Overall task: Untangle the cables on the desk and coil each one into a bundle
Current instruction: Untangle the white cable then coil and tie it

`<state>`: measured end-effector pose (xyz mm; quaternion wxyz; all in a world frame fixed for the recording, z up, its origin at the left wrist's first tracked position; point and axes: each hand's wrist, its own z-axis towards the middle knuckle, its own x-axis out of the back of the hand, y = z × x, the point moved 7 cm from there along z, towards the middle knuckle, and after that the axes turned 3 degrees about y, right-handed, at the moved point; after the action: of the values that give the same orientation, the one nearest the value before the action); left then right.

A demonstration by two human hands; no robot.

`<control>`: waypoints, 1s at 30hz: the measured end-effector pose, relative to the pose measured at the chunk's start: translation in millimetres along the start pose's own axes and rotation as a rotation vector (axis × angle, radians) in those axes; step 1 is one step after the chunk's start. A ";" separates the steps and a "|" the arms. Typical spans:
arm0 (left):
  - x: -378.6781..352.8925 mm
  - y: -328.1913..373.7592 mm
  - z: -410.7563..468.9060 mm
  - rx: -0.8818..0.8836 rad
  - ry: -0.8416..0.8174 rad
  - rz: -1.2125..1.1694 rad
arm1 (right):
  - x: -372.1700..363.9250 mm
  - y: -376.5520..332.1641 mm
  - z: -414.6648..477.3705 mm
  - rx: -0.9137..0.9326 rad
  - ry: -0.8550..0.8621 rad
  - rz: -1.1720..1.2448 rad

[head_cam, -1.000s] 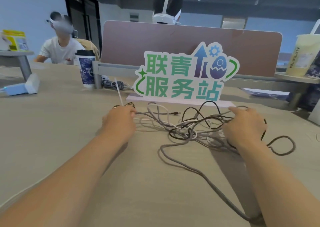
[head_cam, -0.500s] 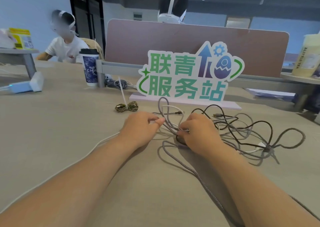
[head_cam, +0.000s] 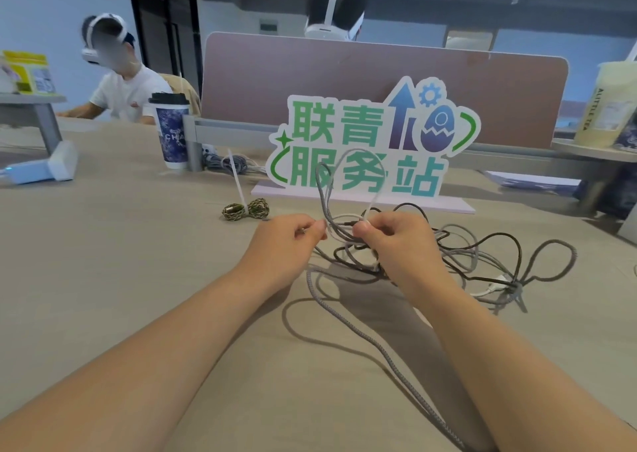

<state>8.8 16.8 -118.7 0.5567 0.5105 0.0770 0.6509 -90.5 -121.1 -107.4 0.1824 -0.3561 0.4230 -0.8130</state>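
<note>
A tangle of cables (head_cam: 482,262) lies on the beige desk (head_cam: 120,262): a grey braided cable (head_cam: 348,317), a dark braided cable (head_cam: 510,238) and a thin white cable (head_cam: 372,207). My left hand (head_cam: 282,241) pinches a cable end at the tangle's left side. My right hand (head_cam: 396,241) pinches the white cable close beside it, lifting a loop of grey and white cable (head_cam: 344,162) upright off the desk. A small green-patterned cable bundle (head_cam: 246,209), tied with a white strip, lies just left of my left hand.
A green and blue standing sign (head_cam: 372,145) is right behind the tangle, before a desk divider (head_cam: 344,72). A blue paper cup (head_cam: 171,131) and a white charger block (head_cam: 38,169) sit at the left. A person in a headset (head_cam: 117,76) sits far left.
Both hands have come together at the left of the tangle and risen, pulling a loop of grey and white cable up off the desk. The view has shifted slightly.
</note>
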 end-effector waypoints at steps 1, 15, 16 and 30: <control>-1.7 0.4 -0.6 -0.016 -0.013 0.012 | -0.5 1.4 -0.8 -0.020 -0.013 0.017; 3.9 5.5 0.9 0.056 0.090 -0.033 | -18.1 9.2 -3.4 -0.219 -0.191 0.379; 5.8 4.7 1.2 0.071 0.099 -0.044 | -20.2 10.1 -2.1 -0.244 -0.211 0.492; 8.7 -4.6 1.4 0.257 0.138 -0.213 | -3.4 23.5 -3.1 -0.710 -0.340 1.011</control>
<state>14.0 24.8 -116.1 0.5458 0.5205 0.2512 0.6067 -90.6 -130.8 -129.3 0.4790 -0.2753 0.7473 -0.3693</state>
